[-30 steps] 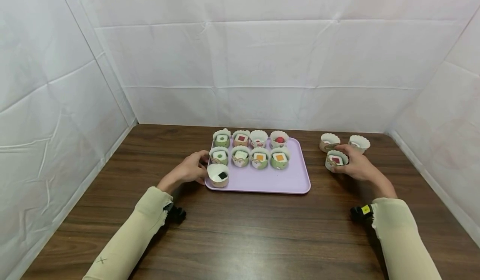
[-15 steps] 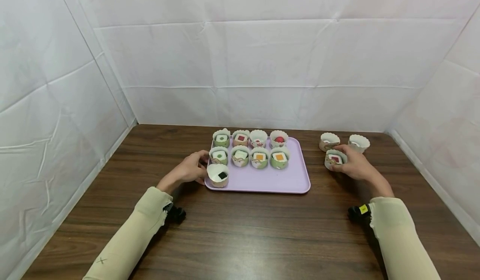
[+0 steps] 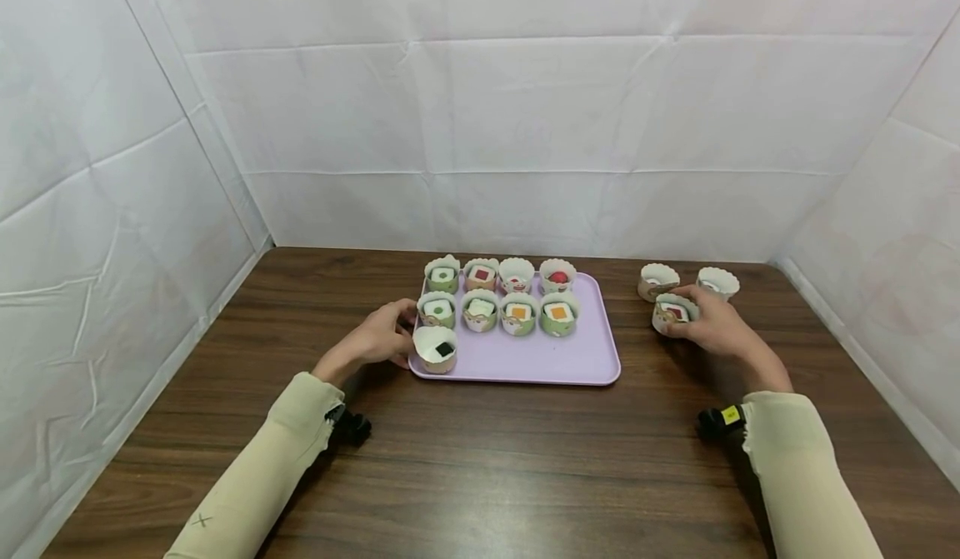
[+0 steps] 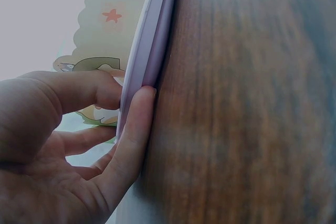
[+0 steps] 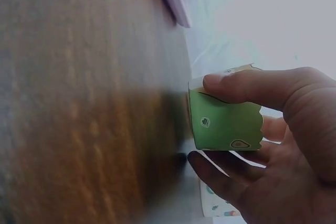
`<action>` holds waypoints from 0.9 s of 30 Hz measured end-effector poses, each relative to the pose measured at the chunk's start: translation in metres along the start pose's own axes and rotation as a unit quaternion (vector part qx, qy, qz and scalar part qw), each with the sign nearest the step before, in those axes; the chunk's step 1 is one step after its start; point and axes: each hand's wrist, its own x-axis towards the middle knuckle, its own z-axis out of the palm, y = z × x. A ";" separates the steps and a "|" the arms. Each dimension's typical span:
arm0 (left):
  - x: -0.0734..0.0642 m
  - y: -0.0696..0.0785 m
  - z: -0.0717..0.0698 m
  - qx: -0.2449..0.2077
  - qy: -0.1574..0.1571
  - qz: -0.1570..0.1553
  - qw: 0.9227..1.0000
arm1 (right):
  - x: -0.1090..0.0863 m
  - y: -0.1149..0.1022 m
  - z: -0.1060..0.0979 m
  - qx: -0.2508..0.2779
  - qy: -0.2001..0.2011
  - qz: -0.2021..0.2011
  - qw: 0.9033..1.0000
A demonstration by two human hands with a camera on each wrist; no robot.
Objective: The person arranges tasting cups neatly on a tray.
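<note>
At the left edge of the lilac tray (image 3: 525, 364), my left hand (image 3: 384, 332) pinches the rim. In the left wrist view the thumb (image 4: 102, 88) lies on the inner side and a finger (image 4: 137, 124) along the outer side. Just beside it stands a pale cupcake liner (image 3: 437, 361) holding a white and black piece. My right hand (image 3: 716, 323) grips a green cupcake liner (image 5: 228, 121) by its sides, close over the table right of the tray. A white piece with a dark red square (image 3: 673, 313) lies inside this liner.
Two rows of filled cupcake liners (image 3: 480, 313) stand on the tray behind the pale one. Beyond my right hand are two more liners, one on the left (image 3: 654, 282) and one on the right (image 3: 718, 281). White sheets (image 3: 525, 126) wall the wooden table (image 3: 487, 467).
The green liner has turned a little in my right hand and risen slightly in the head view, after a small shift left. My left hand and the tray keep their places.
</note>
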 end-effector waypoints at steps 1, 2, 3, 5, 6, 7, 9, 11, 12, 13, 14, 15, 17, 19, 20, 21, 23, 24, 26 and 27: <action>0.000 0.000 0.000 0.000 0.000 0.000 1.000 | -0.001 0.000 -0.001 0.003 0.000 0.003 1.000; 0.000 0.001 0.000 0.001 0.000 -0.001 1.000 | -0.001 -0.001 -0.003 0.005 -0.001 0.007 1.000; 0.000 0.001 0.000 0.000 0.000 0.000 1.000 | -0.002 -0.001 -0.003 0.010 -0.003 0.013 1.000; 0.000 0.001 0.000 -0.002 0.001 -0.002 1.000 | -0.002 -0.001 -0.005 0.013 -0.009 0.026 1.000; 0.000 0.001 0.000 -0.002 0.001 -0.002 1.000 | -0.002 -0.001 -0.006 0.012 -0.011 0.031 0.999; -0.001 0.002 0.000 -0.002 0.000 -0.002 1.000 | -0.003 -0.002 -0.007 0.013 -0.012 0.034 0.999; -0.001 0.002 0.000 -0.002 0.000 -0.003 1.000 | -0.003 -0.003 -0.008 0.013 -0.014 0.040 0.999; -0.001 0.002 0.000 -0.002 0.000 -0.004 1.000 | -0.003 -0.005 -0.009 0.014 -0.012 0.042 0.999; -0.001 0.002 0.000 -0.001 0.000 -0.004 1.000 | -0.004 -0.006 -0.010 0.015 -0.011 0.042 0.999; -0.001 0.002 0.000 -0.001 0.001 -0.005 1.000 | -0.004 -0.008 -0.011 0.017 -0.009 0.041 0.999; 0.000 0.001 0.000 0.000 0.001 -0.006 1.000 | -0.004 -0.010 -0.012 0.017 -0.008 0.038 0.999; 0.000 0.001 0.000 0.000 0.001 -0.006 1.000 | -0.004 -0.011 -0.013 0.014 -0.006 0.034 0.999; -0.001 0.002 0.000 0.001 0.000 -0.005 1.000 | -0.004 -0.015 -0.014 0.006 -0.002 0.023 1.000; -0.001 0.002 0.000 -0.001 0.001 -0.008 1.000 | -0.004 -0.019 -0.016 -0.003 0.003 0.011 1.000; -0.001 0.003 0.000 -0.001 0.001 -0.007 1.000 | -0.004 -0.021 -0.016 -0.008 0.005 0.006 1.000; -0.001 0.003 0.000 -0.001 0.000 -0.006 1.000 | -0.004 -0.023 -0.016 -0.012 0.007 0.003 1.000; -0.002 0.003 0.000 -0.001 0.000 -0.004 1.000 | -0.004 -0.028 -0.015 -0.017 0.010 -0.002 1.000; -0.001 0.002 0.000 -0.001 0.001 -0.006 1.000 | -0.003 -0.030 -0.015 -0.018 0.011 -0.002 1.000; -0.002 0.002 0.000 0.002 0.000 -0.005 1.000 | -0.003 -0.033 -0.014 -0.023 0.013 -0.003 1.000; -0.002 0.002 0.000 0.003 -0.001 -0.004 1.000 | -0.003 -0.035 -0.014 -0.022 0.012 -0.003 1.000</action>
